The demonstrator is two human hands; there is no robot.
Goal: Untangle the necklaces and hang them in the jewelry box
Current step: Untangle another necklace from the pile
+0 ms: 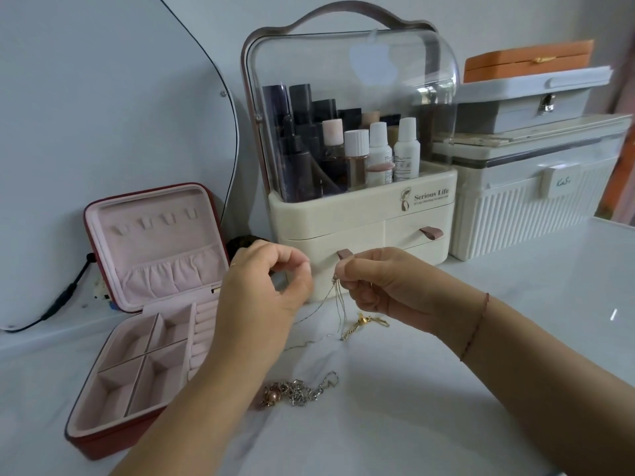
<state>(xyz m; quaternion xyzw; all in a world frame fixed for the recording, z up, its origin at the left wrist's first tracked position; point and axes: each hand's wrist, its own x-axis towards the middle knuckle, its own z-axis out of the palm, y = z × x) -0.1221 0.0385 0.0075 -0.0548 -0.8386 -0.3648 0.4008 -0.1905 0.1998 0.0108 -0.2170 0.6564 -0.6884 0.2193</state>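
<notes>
Your jewelry box [137,324] sits left, cosmetics organizer [360,228] behind your hands, necklace pile [299,393] nearest you.

I have one wide-angle view, worn on the person's head, facing forward and down across the white table [515,338] toward the wall [498,18], close enough that the left hand [271,283] and right hand [374,283] sit mid-frame.

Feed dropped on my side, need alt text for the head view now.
The right hand pinches tangled thin gold chains above the white table while the left hand holds one strand aside. A silver chain heap lies nearer the camera, and the open pink jewelry box sits at left, its lid hooks bare.
</notes>
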